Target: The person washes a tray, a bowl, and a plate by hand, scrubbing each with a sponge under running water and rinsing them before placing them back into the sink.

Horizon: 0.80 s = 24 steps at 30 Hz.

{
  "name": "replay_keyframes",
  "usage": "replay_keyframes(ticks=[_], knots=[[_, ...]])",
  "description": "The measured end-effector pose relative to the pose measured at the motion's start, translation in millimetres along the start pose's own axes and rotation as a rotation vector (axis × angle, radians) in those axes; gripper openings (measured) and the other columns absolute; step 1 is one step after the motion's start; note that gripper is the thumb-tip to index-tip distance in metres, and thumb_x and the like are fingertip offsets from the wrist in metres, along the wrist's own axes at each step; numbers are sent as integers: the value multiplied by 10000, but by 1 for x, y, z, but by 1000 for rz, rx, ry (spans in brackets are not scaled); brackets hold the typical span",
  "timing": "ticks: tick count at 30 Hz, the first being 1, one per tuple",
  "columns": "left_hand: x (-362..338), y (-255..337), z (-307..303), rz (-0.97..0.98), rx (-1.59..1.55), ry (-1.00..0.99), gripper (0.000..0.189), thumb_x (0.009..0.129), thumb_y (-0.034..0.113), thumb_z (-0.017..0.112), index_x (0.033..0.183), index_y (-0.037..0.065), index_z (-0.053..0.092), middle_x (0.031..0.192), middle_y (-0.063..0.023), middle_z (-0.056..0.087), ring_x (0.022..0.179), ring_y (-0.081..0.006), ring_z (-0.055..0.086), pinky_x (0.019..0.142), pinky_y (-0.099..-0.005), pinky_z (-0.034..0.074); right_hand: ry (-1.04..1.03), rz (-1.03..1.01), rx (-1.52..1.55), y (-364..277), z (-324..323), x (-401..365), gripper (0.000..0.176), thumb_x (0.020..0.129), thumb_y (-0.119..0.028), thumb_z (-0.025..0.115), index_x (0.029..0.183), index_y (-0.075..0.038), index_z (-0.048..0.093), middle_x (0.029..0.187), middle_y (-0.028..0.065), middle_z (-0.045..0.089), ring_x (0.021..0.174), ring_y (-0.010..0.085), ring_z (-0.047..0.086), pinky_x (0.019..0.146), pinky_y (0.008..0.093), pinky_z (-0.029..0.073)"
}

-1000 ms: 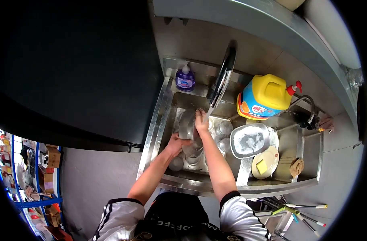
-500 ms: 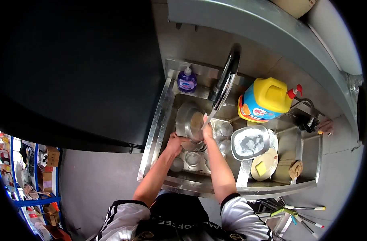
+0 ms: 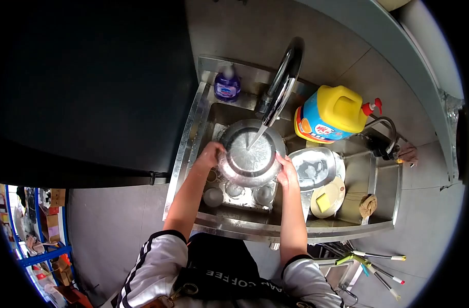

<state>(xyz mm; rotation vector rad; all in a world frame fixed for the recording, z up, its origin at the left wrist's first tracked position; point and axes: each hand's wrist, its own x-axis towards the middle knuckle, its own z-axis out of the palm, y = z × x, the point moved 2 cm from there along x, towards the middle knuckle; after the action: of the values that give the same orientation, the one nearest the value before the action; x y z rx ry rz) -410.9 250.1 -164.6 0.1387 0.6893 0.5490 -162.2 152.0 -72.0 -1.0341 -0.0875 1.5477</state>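
A round, shiny metal bowl [image 3: 248, 154] is held bottom up over the left sink basin [image 3: 255, 219]. Water from the chrome faucet [image 3: 285, 82] runs onto its base. On the bowl's left edge, my left hand [image 3: 213, 154] grips the rim with bent fingers. My right hand [image 3: 285, 170] clasps the opposite side, thumb on top of the rim. Below the bowl, several glasses [image 3: 263, 195] stand on the basin floor, partly covered by it.
A purple soap bottle [image 3: 227, 86] stands at the back left, a large yellow detergent jug [image 3: 334, 115] behind the divider. To the right are a soapy container [image 3: 312, 169], a plate [image 3: 337, 201] carrying a yellow sponge [image 3: 323, 203], and a brown cloth [image 3: 367, 206].
The bowl has turned from tilted on its side to bottom up under the stream. My right hand has moved from beneath the faucet to the bowl's right rim.
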Motion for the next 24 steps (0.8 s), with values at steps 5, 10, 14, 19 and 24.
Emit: replay_keyframes(ticks=[5,10,14,19,24], knots=[[-3,-33,85,820,1601,807,403,787,286,433,1094,29,482,1147,-167,468,1015,-372,446,847,-414,364,258,-228,44,21,24,-31,203,778,-75,558,962,-20,492,898,87,564,840,192,550,751,337,446],[-24,-62,136,1003,1628,691,429,837,259,347,1211,51,376,1267,-172,326,1157,-387,285,956,-432,232,226,-376,177,24,25,-42,229,782,-117,561,974,-13,489,937,84,561,883,216,538,808,372,416],[-4,-68,112,964,1592,410,460,849,276,330,1239,34,323,1269,-182,317,1168,-383,268,976,-425,204,260,-326,329,16,13,-42,258,793,-127,542,1016,-13,477,1002,88,546,930,227,519,840,393,393],[-11,-70,124,752,1785,687,444,856,261,301,1213,-1,339,1270,-176,319,1188,-347,264,973,-417,224,269,-260,427,25,4,-41,268,796,-139,538,1029,-19,487,1021,91,547,949,228,510,858,404,378],[-17,-58,111,935,1309,711,453,842,177,420,1233,-6,285,1222,-173,379,1130,-283,367,938,-376,292,356,-258,426,28,1,-40,263,797,-159,541,1008,-7,500,1024,84,543,953,219,506,879,403,374]])
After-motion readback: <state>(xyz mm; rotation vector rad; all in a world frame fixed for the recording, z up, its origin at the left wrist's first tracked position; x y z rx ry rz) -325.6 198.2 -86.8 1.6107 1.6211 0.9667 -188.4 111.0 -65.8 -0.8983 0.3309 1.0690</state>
